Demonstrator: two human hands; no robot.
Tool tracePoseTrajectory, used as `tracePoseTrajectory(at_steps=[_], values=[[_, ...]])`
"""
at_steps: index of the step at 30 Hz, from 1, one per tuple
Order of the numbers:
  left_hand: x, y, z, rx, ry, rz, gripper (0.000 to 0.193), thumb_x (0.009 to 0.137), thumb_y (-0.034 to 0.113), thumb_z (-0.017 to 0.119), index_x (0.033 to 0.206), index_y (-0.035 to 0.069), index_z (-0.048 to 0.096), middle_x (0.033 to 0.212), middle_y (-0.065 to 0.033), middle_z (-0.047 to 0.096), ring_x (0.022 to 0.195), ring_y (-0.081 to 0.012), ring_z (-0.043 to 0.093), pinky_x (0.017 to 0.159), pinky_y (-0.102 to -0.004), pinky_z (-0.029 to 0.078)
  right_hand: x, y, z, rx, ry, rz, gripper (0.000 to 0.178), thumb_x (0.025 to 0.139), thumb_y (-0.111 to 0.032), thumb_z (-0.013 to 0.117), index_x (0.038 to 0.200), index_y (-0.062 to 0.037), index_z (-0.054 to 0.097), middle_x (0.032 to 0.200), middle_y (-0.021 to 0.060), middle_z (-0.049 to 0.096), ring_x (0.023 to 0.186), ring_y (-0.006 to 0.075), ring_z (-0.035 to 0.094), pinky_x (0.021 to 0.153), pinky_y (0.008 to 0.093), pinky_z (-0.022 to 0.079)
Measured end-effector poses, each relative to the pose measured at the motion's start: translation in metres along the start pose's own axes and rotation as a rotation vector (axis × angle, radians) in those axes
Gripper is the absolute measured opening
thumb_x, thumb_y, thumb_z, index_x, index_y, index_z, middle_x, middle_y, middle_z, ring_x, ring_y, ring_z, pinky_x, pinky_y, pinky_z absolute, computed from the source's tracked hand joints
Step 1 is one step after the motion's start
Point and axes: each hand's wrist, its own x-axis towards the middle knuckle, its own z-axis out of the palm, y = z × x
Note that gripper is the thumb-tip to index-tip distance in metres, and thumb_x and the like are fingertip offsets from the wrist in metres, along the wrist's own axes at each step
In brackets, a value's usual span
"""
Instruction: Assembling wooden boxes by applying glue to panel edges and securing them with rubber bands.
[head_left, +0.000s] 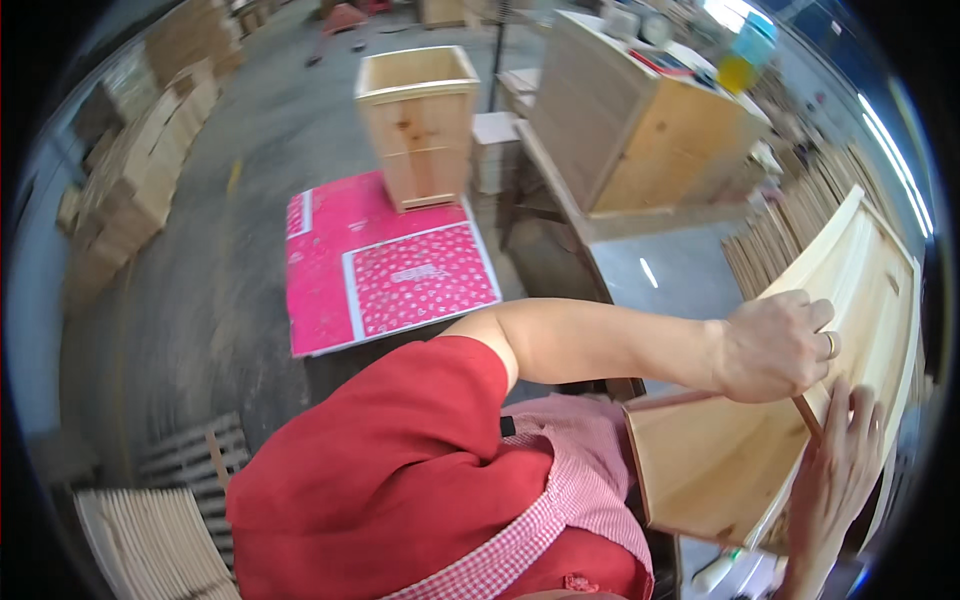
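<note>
At the right, a light wooden box with slanted panels lies in front of me on the work table. My left hand, a ring on one finger, is closed in a fist against the box's raised panel. A thin reddish-brown strip shows just below that fist; whether the fingers grip it is hidden. My right hand rests with its fingers stretched out along the wood, just below the left hand.
A tall tapered wooden box stands on a pink printed board. A large wooden cabinet on the table carries a bottle. Stacked wooden boards are at lower left. A white bottle lies near the lower edge.
</note>
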Motion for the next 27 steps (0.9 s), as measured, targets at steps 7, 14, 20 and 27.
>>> tracePoseTrajectory(at_steps=[7,14,20,27], values=[[-0.009,0.018,-0.005,-0.253,0.027,0.033,0.044,0.071,0.023,0.072,0.111,0.005,0.066,0.096,-0.0082,0.064,0.101,-0.0268,0.055,0.085,-0.0403,0.043,-0.023,0.011,-0.002,0.117,-0.182,0.063,0.038,0.075,0.003,0.053,0.113,-0.0021,0.056,0.087,0.0143,0.048,0.083,0.0309,0.056,0.072,0.0411,0.047],[-0.033,0.018,-0.124,-1.184,0.612,-0.432,0.019,0.09,0.034,0.07,0.105,0.021,0.068,0.089,0.0062,0.063,0.099,-0.0146,0.053,0.101,-0.044,0.034,-0.078,0.001,-0.007,0.068,-0.242,0.171,0.04,0.078,-0.005,0.058,0.117,-0.0008,0.061,0.088,0.0115,0.052,0.084,0.0264,0.057,0.07,0.0371,0.047],[-0.044,0.004,-0.129,-1.256,0.531,-0.355,0.027,0.092,0.034,0.065,0.111,0.014,0.065,0.096,-0.0018,0.064,0.101,-0.0215,0.055,0.102,-0.0479,0.035,-0.074,-0.011,0.024,0.128,-0.212,0.191,0.04,0.077,-0.003,0.059,0.117,-0.0036,0.061,0.089,0.0109,0.052,0.084,0.0267,0.059,0.071,0.0371,0.048],[-0.043,0.002,-0.125,-1.355,0.338,-0.3,0.037,0.095,0.034,0.058,0.118,0.006,0.062,0.105,-0.0111,0.065,0.103,-0.0294,0.056,0.104,-0.0525,0.036,-0.082,-0.014,0.05,0.23,-0.216,0.214,0.039,0.075,-0.002,0.06,0.113,-0.0071,0.06,0.09,0.0109,0.053,0.085,0.0265,0.06,0.073,0.0364,0.049]])
